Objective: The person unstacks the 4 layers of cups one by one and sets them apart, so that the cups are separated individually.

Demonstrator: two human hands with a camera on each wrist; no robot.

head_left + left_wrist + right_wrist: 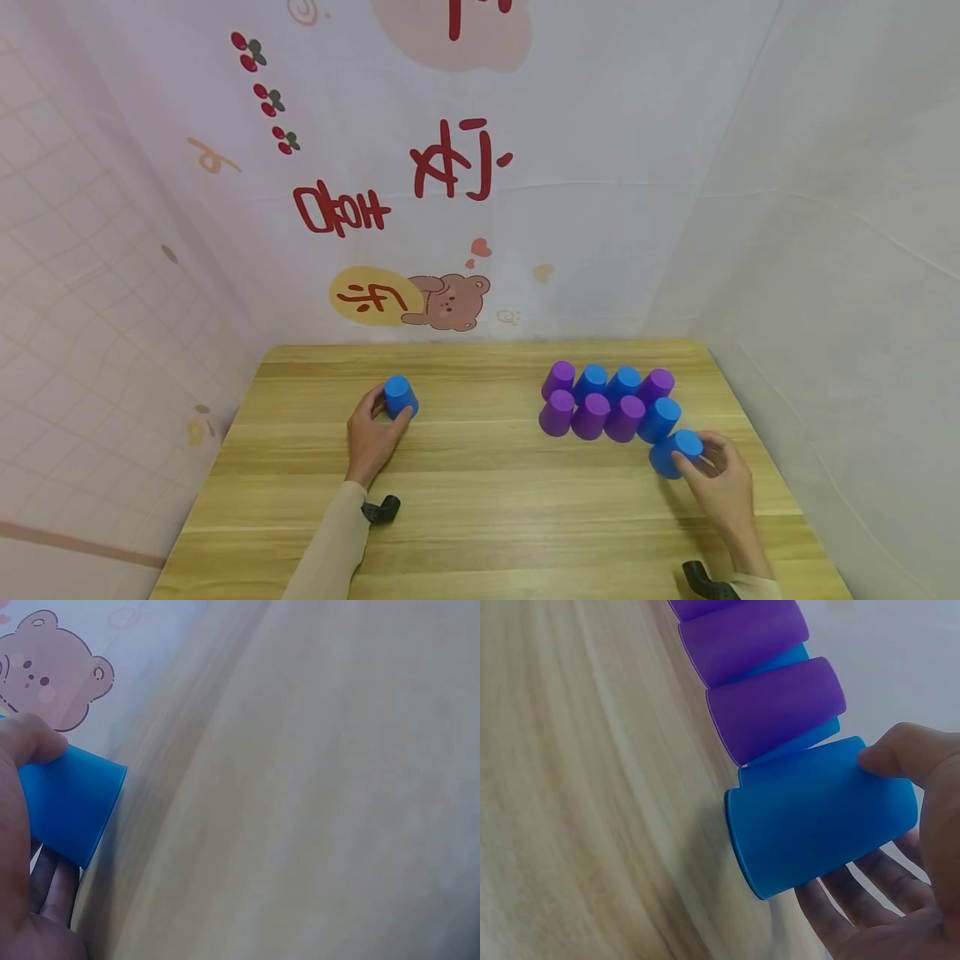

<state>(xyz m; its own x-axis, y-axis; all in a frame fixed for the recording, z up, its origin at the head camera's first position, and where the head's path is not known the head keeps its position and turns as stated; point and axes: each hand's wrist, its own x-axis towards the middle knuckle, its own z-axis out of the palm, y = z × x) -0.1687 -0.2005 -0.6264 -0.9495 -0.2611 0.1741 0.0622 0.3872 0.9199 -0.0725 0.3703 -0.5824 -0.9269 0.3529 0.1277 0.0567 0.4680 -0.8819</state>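
On the wooden table, my left hand grips an upside-down blue cup at centre left; the left wrist view shows the same blue cup between thumb and fingers. At the right, my right hand holds another upside-down blue cup by its top, seen close as a blue cup standing on the table. Beside it stands a cluster of purple cups and blue cups in two rows, all upside down; purple cups appear just beyond the held one.
White cloth walls with a bear drawing and red lettering close in the table at the back and both sides. Black wrist mounts show near both forearms.
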